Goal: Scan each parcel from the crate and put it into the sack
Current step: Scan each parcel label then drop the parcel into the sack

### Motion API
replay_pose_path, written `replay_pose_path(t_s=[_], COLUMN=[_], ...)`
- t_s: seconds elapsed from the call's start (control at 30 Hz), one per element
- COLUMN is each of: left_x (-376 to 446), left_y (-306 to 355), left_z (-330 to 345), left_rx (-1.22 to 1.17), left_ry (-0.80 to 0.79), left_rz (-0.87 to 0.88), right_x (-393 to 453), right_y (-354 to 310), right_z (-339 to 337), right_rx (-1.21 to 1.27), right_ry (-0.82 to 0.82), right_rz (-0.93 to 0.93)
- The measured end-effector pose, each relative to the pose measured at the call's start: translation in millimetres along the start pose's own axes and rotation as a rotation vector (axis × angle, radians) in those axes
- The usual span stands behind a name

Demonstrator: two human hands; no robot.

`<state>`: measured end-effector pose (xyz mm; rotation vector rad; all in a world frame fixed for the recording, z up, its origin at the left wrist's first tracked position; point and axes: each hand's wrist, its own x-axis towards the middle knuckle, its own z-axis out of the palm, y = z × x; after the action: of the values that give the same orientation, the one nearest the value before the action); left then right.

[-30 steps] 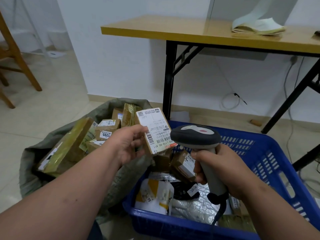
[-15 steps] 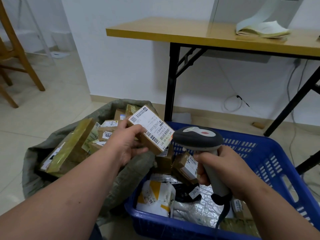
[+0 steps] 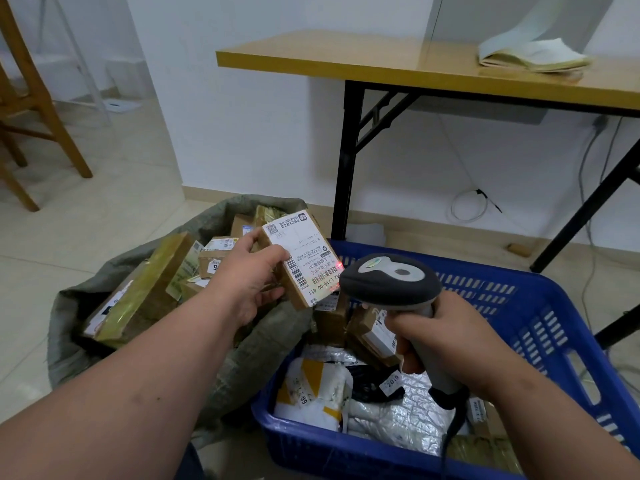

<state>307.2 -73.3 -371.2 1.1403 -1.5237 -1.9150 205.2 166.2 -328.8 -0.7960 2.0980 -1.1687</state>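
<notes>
Left hand (image 3: 251, 271) grips parcel (image 3: 301, 258); right hand (image 3: 446, 336) grips scanner (image 3: 391, 284).

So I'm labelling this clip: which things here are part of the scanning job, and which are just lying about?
Part of the job:
left hand
small box
right hand
scanner
blue crate
sack

Just lying about:
table
paper stack
wooden chair
white cable

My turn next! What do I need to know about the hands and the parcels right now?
Left hand holds a small cardboard parcel, label up, above the sack's edge.
Right hand grips the scanner; red scan light shows on the label's barcode.
Sack, on the left, already holds several boxes.
Blue crate still has bags and boxes to scan.
Next: drop this parcel into the sack.
</notes>
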Motion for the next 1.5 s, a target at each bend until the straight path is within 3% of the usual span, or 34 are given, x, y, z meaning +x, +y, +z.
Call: replay_pose_path(t_s=[0.37,0.63,0.73,0.93,1.07,1.17,1.3,1.5], left_x=[-5.2,4.4,9.3,25.1,33.4,37.2,36.8,23.9], left_y=[8.7,20.4,17.1,14.1,19.0,11.2,4.7,7.5], left_z=[-18.2,-85.4,-104.9,-105.9,-81.9,-69.7,-67.9,-64.6], left_rx=[-0.024,0.020,0.004,-0.204,-0.408,-0.156,0.296,0.406], left_ry=[0.062,0.437,0.499,0.434,0.147,0.068,0.138,0.156], left_rz=[0.015,0.102,0.064,-0.041,-0.158,-0.171,0.007,0.126], right_x=[6.7,21.6,28.8,46.9,57.6,59.4,57.7,46.7], right_y=[-5.2,-9.7,-9.7,-11.0,-9.9,-8.6,-7.6,-5.1], right_z=[11.2,34.9,45.0,62.4,67.6,65.7,60.9,46.8], right_rx=[0.051,0.066,0.065,0.070,0.088,0.132,0.131,0.111], right_ry=[0.000,-0.061,-0.088,-0.105,-0.081,-0.066,-0.062,-0.038], right_rz=[0.026,0.043,0.056,0.064,0.082,0.108,0.105,0.082])
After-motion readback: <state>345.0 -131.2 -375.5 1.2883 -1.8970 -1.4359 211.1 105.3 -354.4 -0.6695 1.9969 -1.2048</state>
